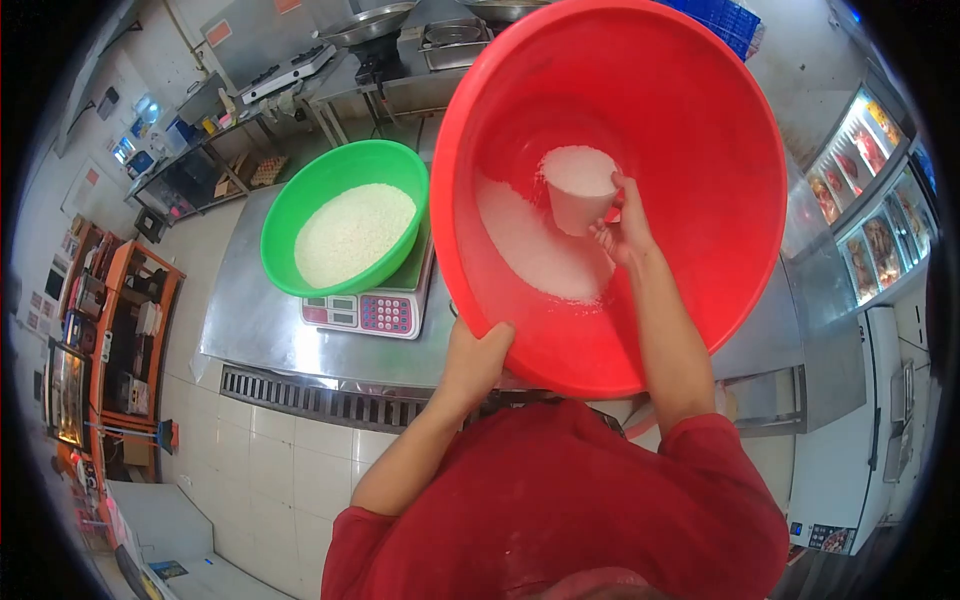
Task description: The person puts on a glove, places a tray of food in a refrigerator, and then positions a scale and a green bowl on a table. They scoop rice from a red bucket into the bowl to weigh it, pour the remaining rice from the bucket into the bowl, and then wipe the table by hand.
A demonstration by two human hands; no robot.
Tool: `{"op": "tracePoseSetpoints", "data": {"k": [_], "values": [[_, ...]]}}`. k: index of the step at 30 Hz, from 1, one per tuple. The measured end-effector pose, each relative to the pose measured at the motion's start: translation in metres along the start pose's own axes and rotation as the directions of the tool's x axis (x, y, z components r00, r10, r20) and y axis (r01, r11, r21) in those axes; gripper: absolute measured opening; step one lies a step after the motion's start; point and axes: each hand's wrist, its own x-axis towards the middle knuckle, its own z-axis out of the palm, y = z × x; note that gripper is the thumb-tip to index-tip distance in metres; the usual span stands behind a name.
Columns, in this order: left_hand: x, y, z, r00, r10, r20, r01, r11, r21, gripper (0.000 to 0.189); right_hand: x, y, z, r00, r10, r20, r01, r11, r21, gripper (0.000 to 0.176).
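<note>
Right hand (pixel 632 225): fingers clamped on a plastic cup (pixel 578 213), thumb-side grip high near its rim, the others lower on its side. Cup heaped with white granules (pixel 580 168), mouth up, held inside the big red tub (pixel 700 150). The heap stands at the brim, so a small tip or a knock on the tub wall could spill it; inside the tub the loss is slight, outside it would scatter.

Left hand (pixel 478 362): fingers closed over the tub's near-left rim, thumb on top. Tub looks tilted, mouth towards the person, with loose granules (pixel 525 240) banked on its lower left side. Its near rim reaches past the edge of the steel tabletop (pixel 250 325); cannot see what bears it underneath. Should the left grip slip, I judge it could roll or slide and shed its load.

Further left: green basin (pixel 402 170) holding off-white grains (pixel 355 235), seated on a digital scale (pixel 390 314). Tub rim is very near the basin; whether they touch, cannot tell. Any contact there could skew the reading or nudge the basin off centre
</note>
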Motion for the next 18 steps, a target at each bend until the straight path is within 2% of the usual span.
{"op": "tracePoseSetpoints", "data": {"k": [1,3,4,6,8,10,13,15,18], "values": [[0.002,-0.002,0.001,1.0,0.02,0.0,-0.02,1.0,-0.017,0.036,0.001,0.0,-0.006,1.0,-0.002,-0.007,0.002,1.0,0.002,0.082],[0.002,0.003,0.004,1.0,0.016,0.001,-0.016,0.999,-0.035,0.036,-0.006,-0.005,-0.008,0.989,-0.104,0.107,0.107,0.994,-0.025,0.084],[0.002,0.005,0.004,1.0,0.012,-0.005,-0.012,0.999,-0.052,0.036,-0.009,-0.008,-0.009,0.989,-0.103,0.103,0.106,0.994,-0.024,0.084],[0.005,0.005,0.003,1.0,0.02,0.012,-0.02,0.999,-0.045,0.036,-0.027,-0.019,-0.005,0.999,-0.05,-0.001,0.05,0.999,0.001,0.077],[0.009,0.004,0.002,0.999,0.033,0.028,-0.032,0.999,-0.04,0.036,-0.033,-0.025,-0.007,0.999,-0.042,-0.024,0.042,0.999,-0.03,0.075],[0.015,-0.004,-0.001,0.996,-0.026,0.085,0.035,0.994,-0.1,0.035,-0.037,-0.027,-0.011,0.998,-0.036,-0.048,0.033,0.998,-0.061,0.074],[0.032,-0.02,-0.003,0.987,-0.028,0.159,0.037,0.998,-0.055,0.045,-0.041,-0.029,-0.014,0.998,-0.053,-0.034,0.051,0.997,-0.065,0.083],[0.037,-0.022,0.001,0.989,-0.02,0.149,0.03,0.997,-0.065,0.044,-0.043,-0.029,-0.015,0.99,-0.053,-0.131,0.046,0.997,-0.055,0.092],[0.045,-0.02,0.003,0.988,0.004,0.152,0.006,0.998,-0.068,0.044,-0.051,-0.03,-0.016,0.992,-0.086,-0.094,0.078,0.993,-0.083,0.099]]}}
